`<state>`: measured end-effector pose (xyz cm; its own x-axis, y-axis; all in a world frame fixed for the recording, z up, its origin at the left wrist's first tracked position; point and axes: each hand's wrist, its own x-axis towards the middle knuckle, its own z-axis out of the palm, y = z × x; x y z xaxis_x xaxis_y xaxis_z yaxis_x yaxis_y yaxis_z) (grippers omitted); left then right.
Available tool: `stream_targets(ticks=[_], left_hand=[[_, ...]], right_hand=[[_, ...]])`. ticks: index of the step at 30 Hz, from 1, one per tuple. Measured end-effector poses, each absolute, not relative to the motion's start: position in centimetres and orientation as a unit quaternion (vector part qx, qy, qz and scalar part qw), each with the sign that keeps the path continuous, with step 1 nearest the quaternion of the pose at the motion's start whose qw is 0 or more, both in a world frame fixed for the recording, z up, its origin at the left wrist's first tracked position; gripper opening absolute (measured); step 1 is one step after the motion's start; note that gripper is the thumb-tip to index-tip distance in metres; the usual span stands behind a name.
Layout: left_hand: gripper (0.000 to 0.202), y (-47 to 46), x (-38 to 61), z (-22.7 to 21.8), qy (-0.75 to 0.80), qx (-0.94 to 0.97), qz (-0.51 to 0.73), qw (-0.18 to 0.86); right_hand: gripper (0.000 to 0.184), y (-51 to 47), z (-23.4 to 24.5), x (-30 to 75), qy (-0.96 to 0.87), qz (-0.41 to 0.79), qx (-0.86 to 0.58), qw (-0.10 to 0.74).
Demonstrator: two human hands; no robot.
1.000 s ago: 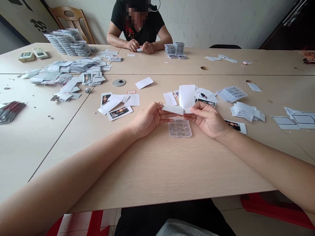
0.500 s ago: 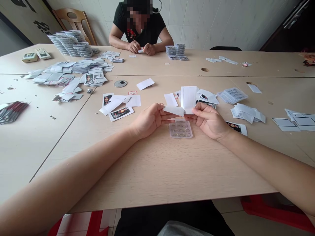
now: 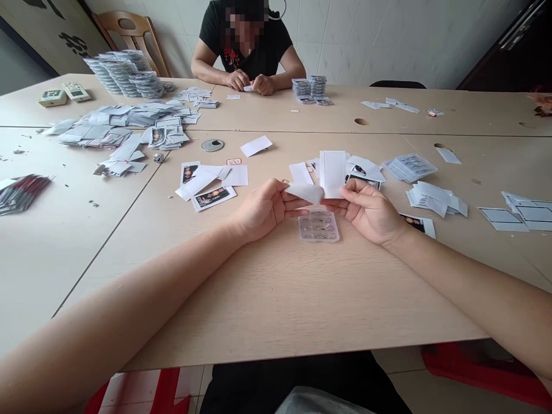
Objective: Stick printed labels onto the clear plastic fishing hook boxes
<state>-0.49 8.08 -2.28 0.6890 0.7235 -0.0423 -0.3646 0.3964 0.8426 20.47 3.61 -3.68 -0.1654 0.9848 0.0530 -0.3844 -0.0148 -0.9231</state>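
My left hand point(image 3: 268, 211) pinches a narrow white paper piece point(image 3: 305, 192), its curled end pointing right. Upright between the thumb and fingers of my right hand point(image 3: 367, 208) is a white card point(image 3: 332, 172). The two papers come close together at their lower edges; whether they touch I cannot tell. Just below my fingers a clear plastic compartment box point(image 3: 319, 226) lies on the table, small metal items inside. Behind the card are more white slips point(image 3: 301, 173) and printed cards point(image 3: 363, 169), partly covered.
Left of my hands lie loose printed cards point(image 3: 213, 197). A large pile of packets point(image 3: 129, 118) and stacked boxes point(image 3: 123, 75) fill the far left. To the right are flat clear boxes point(image 3: 409, 167) and white slips point(image 3: 437, 198). A co-worker point(image 3: 245, 57) sits opposite, handling something small.
Both hands hold nearly the same place and the same papers. The white piece in my left hand has tilted and curled slightly. The whole view has shifted a little.
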Motion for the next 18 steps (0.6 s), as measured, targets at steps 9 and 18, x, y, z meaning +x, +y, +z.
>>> stream_targets(ticks=[9, 18], left_hand=[[0.027, 8.3, -0.6, -2.3, 0.196, 0.424, 0.337, 0.817], [0.017, 8.5, -0.8, -2.3, 0.214, 0.413, 0.334, 0.82]], right_hand=[[0.016, 3.8, -3.7, 20.7, -0.418, 0.62, -0.372, 0.551], [0.02, 5.0, -1.4, 23.6, -0.44, 0.396, -0.452, 0.667]])
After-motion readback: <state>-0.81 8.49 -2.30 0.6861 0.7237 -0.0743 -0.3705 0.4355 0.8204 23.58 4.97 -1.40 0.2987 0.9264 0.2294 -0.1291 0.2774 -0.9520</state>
